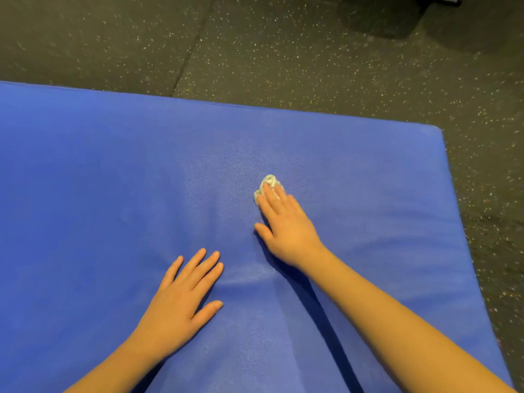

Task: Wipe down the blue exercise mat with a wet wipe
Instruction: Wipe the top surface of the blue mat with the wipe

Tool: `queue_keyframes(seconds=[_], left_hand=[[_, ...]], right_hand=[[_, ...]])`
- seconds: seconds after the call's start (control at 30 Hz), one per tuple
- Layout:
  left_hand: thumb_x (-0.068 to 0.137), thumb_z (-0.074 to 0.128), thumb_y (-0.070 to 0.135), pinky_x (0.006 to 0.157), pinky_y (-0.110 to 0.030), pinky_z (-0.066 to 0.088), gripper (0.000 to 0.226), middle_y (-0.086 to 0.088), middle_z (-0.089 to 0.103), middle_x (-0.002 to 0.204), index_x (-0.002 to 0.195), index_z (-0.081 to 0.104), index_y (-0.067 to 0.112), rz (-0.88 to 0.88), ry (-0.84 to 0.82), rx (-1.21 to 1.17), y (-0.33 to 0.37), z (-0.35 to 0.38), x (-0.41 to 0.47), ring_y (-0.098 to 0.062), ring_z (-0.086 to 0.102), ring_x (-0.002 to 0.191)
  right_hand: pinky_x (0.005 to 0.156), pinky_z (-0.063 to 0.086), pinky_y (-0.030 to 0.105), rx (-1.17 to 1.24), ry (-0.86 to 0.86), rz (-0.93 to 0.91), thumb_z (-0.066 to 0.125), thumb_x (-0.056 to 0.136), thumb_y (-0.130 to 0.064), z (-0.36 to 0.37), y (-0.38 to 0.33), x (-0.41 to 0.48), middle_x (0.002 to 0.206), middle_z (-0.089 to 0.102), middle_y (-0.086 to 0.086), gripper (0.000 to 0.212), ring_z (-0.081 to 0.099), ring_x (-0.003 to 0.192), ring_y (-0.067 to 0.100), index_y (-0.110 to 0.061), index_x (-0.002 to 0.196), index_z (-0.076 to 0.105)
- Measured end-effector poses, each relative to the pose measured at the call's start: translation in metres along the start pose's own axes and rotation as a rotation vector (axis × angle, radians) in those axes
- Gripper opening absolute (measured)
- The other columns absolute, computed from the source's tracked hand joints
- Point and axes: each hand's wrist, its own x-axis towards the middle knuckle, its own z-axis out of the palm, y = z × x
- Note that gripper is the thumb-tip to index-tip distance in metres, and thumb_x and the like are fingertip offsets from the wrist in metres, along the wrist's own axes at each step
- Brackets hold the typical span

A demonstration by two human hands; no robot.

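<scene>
The blue exercise mat point(113, 165) fills most of the view, its far edge and right edge showing against the floor. A crumpled white wet wipe point(269, 181) lies near the mat's middle. My right hand point(285, 225) presses on the wipe with straight fingers, and only the wipe's far end shows past the fingertips. My left hand point(181, 296) rests flat on the mat nearer to me, fingers spread, holding nothing. A paler, damp-looking patch surrounds the wipe and runs back toward me.
Dark speckled rubber flooring point(312, 52) borders the mat at the top and right. A dark object point(436, 0) sits at the top right corner of the view.
</scene>
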Motion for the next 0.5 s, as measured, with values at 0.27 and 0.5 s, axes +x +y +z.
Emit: queue_keyframes(seconds=[0.27, 0.5], left_hand=[[0.099, 0.018, 0.057, 0.116, -0.037, 0.006, 0.063, 0.004, 0.032, 0.154, 0.143, 0.044, 0.020, -0.044, 0.015, -0.011, 0.004, -0.001, 0.000, -0.016, 0.019, 0.145], [0.100, 0.009, 0.055, 0.111, -0.038, 0.011, 0.068, 0.002, 0.041, 0.149, 0.139, 0.050, 0.018, -0.137, 0.040, -0.070, 0.016, 0.004, -0.025, -0.015, 0.021, 0.141]], right_hand=[[0.119, 0.016, 0.041, -0.029, -0.057, -0.004, 0.011, 0.088, -0.048, 0.007, -0.001, -0.054, 0.161, 0.000, 0.001, 0.073, -0.001, 0.149, 0.021, -0.015, 0.153, 0.021], [0.119, 0.009, 0.033, 0.005, -0.157, -0.229, 0.024, 0.092, -0.046, 0.027, -0.041, -0.109, 0.160, 0.003, 0.002, 0.068, 0.002, 0.149, 0.022, -0.014, 0.152, 0.025]])
